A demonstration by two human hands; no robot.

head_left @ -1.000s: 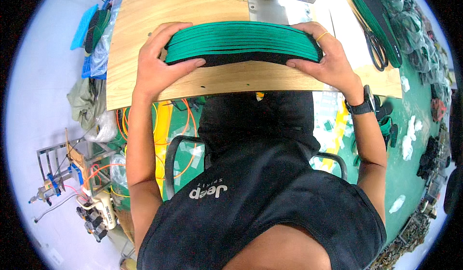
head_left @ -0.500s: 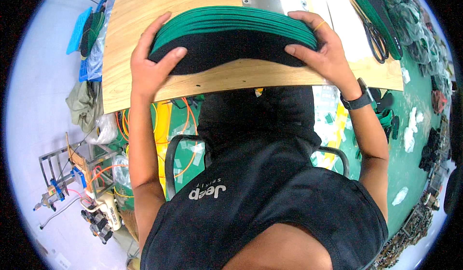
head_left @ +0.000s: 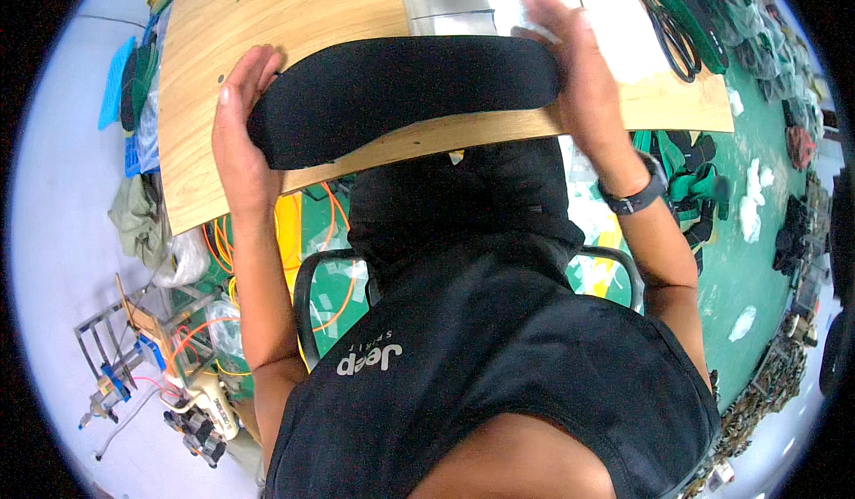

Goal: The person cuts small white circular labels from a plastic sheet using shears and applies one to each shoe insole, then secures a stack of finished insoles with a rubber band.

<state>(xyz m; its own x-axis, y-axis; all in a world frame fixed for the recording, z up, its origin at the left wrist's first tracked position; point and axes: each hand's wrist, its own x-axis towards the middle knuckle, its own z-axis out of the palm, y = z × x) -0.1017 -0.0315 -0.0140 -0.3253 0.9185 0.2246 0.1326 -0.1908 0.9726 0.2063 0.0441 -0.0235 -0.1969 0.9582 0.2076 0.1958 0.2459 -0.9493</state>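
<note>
now showing only the black top of the shoe pad pile (head_left: 405, 94), on the counter (head_left: 285, 9) by the front edge, with green sides hidden, unlike before. no longer pinched, just between open left hand (head_left: 243, 147) and open, blurry right hand (head_left: 586, 85). can't see well into the blue crate (head_left: 132, 157), half hidden at far left.

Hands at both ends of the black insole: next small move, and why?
I'd probably ease the left hand and right hand inward to steady the black insole: they flank its ends with open fingers, and it appears near the front edge of the table.
</note>
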